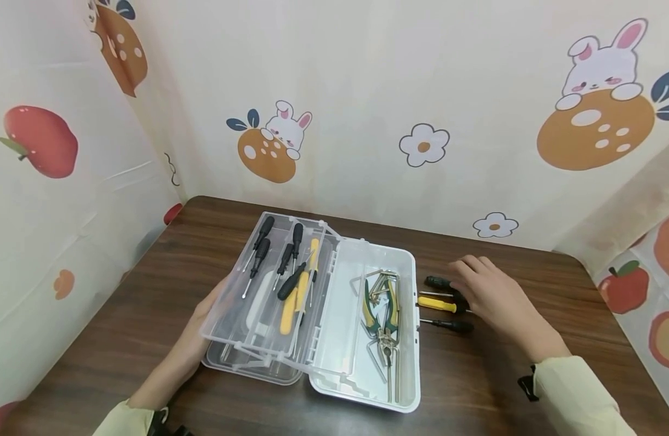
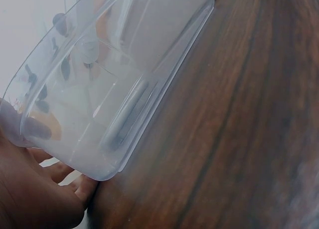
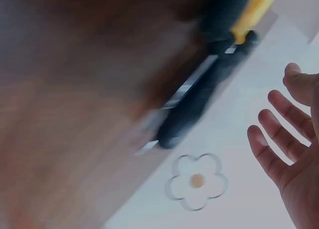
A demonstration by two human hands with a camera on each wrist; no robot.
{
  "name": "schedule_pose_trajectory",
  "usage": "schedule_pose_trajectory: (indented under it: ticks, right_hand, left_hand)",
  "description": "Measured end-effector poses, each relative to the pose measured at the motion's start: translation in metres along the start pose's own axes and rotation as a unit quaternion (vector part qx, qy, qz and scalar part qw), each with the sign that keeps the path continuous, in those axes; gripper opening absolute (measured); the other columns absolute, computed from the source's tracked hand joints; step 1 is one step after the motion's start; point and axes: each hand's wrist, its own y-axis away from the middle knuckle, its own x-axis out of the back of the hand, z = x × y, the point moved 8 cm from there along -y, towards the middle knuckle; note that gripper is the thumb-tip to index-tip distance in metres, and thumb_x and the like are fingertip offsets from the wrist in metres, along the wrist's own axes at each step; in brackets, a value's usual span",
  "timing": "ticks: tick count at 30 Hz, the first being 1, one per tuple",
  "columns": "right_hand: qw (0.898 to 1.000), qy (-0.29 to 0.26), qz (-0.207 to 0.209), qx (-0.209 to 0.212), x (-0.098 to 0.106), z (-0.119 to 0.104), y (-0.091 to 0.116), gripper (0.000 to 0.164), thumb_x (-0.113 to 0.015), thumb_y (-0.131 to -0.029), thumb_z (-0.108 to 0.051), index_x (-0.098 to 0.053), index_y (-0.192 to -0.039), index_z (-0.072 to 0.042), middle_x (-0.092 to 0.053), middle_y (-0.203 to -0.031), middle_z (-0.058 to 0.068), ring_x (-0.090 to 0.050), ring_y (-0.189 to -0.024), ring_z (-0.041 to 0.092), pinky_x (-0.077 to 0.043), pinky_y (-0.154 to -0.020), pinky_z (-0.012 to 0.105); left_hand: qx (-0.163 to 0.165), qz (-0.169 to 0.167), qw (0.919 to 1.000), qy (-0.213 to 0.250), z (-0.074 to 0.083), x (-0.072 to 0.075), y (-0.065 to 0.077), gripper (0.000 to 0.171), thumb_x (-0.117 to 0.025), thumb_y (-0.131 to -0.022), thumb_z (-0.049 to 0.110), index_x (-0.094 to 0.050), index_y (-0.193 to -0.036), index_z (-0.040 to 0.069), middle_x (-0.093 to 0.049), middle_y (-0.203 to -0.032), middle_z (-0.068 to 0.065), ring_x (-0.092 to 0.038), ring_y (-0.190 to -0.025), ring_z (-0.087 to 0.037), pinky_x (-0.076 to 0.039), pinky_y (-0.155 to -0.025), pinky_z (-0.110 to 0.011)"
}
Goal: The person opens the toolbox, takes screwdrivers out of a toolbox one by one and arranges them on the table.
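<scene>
My left hand (image 1: 200, 318) grips the left edge of a clear plastic tray (image 1: 225, 321), its thumb over the edge in the left wrist view. The tray is hinged to an open white toolbox (image 1: 339, 272) and holds several black screwdrivers (image 1: 261, 249) and yellow-handled tools (image 1: 287, 315). Inside the toolbox lie green-and-yellow pliers (image 1: 387, 336) among hex keys (image 1: 379, 363). Right of it, my right hand (image 1: 492, 297) hovers over several loose screwdrivers, including a yellow-handled screwdriver (image 1: 438, 304) and a black screwdriver (image 1: 455, 326). Its fingers (image 3: 271, 156) are loosely extended, holding nothing.
Beneath the tray, the toolbox's clear lid (image 1: 269, 376) lies folded back on the dark wooden table (image 1: 121, 339). A patterned curtain (image 1: 356, 121) stands behind the table's far edge and along both sides.
</scene>
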Motion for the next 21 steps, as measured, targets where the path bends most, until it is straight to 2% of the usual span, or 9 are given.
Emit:
schedule_pose_trajectory:
  ticks: [3, 6, 11, 13, 14, 18, 20, 21]
  right_hand:
    - [0.999, -0.002, 0.012, 0.03, 0.007, -0.013, -0.02, 0.031, -0.079, -0.091, -0.006, -0.068, -0.119, -0.009, -0.068, -0.116, 0.005, -0.063, -0.105, 0.028, -0.058, -0.085, 0.048]
    - [0.998, -0.012, 0.013, 0.055, 0.012, -0.029, -0.041, 0.028, -0.077, -0.093, -0.006, -0.068, -0.119, -0.009, -0.069, -0.116, 0.005, -0.063, -0.105, 0.026, -0.058, -0.087, 0.046]
    - [0.998, -0.017, -0.01, 0.068, 0.013, -0.058, -0.071, 0.028, -0.076, -0.095, -0.008, -0.069, -0.122, -0.01, -0.07, -0.118, 0.004, -0.063, -0.106, 0.025, -0.059, -0.09, 0.043]
    - [0.997, -0.013, -0.023, 0.068, 0.013, -0.07, -0.081, 0.029, -0.077, -0.095, -0.01, -0.069, -0.123, -0.011, -0.07, -0.12, 0.005, -0.064, -0.108, 0.026, -0.059, -0.092, 0.043]
    - [0.997, -0.013, -0.027, 0.069, 0.013, -0.076, -0.086, 0.03, -0.077, -0.095, -0.01, -0.068, -0.124, -0.011, -0.069, -0.12, 0.005, -0.064, -0.109, 0.027, -0.059, -0.093, 0.043]
    - [0.996, -0.011, -0.038, 0.081, 0.014, -0.098, -0.101, 0.03, -0.076, -0.097, -0.015, -0.068, -0.126, -0.014, -0.068, -0.124, 0.004, -0.063, -0.111, 0.026, -0.058, -0.095, 0.041]
    - [0.995, -0.009, -0.034, 0.094, 0.015, -0.108, -0.108, 0.031, -0.076, -0.097, -0.016, -0.068, -0.126, -0.015, -0.068, -0.124, 0.003, -0.062, -0.112, 0.025, -0.058, -0.095, 0.04]
    - [0.994, -0.007, -0.032, 0.101, 0.016, -0.113, -0.11, 0.03, -0.076, -0.097, -0.017, -0.068, -0.126, -0.015, -0.068, -0.124, 0.003, -0.062, -0.111, 0.024, -0.058, -0.095, 0.039]
  left_hand:
    - [-0.008, -0.001, 1.0, 0.0, 0.001, 0.0, 0.0, 0.056, -0.041, -0.114, 0.032, -0.028, -0.167, 0.02, -0.027, -0.173, -0.009, -0.029, -0.145, 0.009, -0.028, -0.105, 0.0]
    - [-0.011, 0.001, 0.9999, 0.0, 0.001, 0.0, 0.0, 0.056, -0.041, -0.114, 0.032, -0.028, -0.167, 0.02, -0.027, -0.173, -0.009, -0.031, -0.139, 0.017, -0.028, -0.105, 0.0]
    - [-0.006, 0.002, 1.0, 0.001, 0.0, 0.0, -0.001, 0.056, -0.041, -0.114, 0.033, -0.028, -0.167, 0.02, -0.027, -0.173, -0.008, -0.031, -0.139, 0.017, -0.028, -0.105, 0.001]
    - [-0.003, 0.0, 1.0, 0.001, -0.001, 0.0, -0.001, 0.056, -0.041, -0.114, 0.034, -0.028, -0.167, 0.02, -0.027, -0.173, -0.008, -0.029, -0.148, 0.006, -0.028, -0.105, 0.001]
    - [-0.004, -0.001, 1.0, 0.002, -0.001, 0.0, -0.001, 0.056, -0.041, -0.114, 0.034, -0.028, -0.167, 0.02, -0.027, -0.173, -0.008, -0.029, -0.148, 0.006, -0.028, -0.105, 0.001]
    - [-0.013, -0.001, 0.9999, 0.006, 0.0, 0.0, -0.001, 0.057, -0.04, -0.114, 0.032, -0.027, -0.167, 0.016, -0.027, -0.172, -0.012, -0.031, -0.146, 0.009, -0.028, -0.105, 0.0]
    - [-0.018, 0.0, 0.9998, 0.008, 0.0, 0.0, -0.001, 0.057, -0.04, -0.114, 0.031, -0.027, -0.166, 0.014, -0.027, -0.172, -0.014, -0.033, -0.136, 0.02, -0.029, -0.105, 0.0]
    - [-0.019, -0.001, 0.9998, 0.008, 0.0, 0.0, 0.0, 0.057, -0.04, -0.114, 0.03, -0.027, -0.166, 0.013, -0.027, -0.172, -0.014, -0.033, -0.136, 0.02, -0.029, -0.105, 0.0]
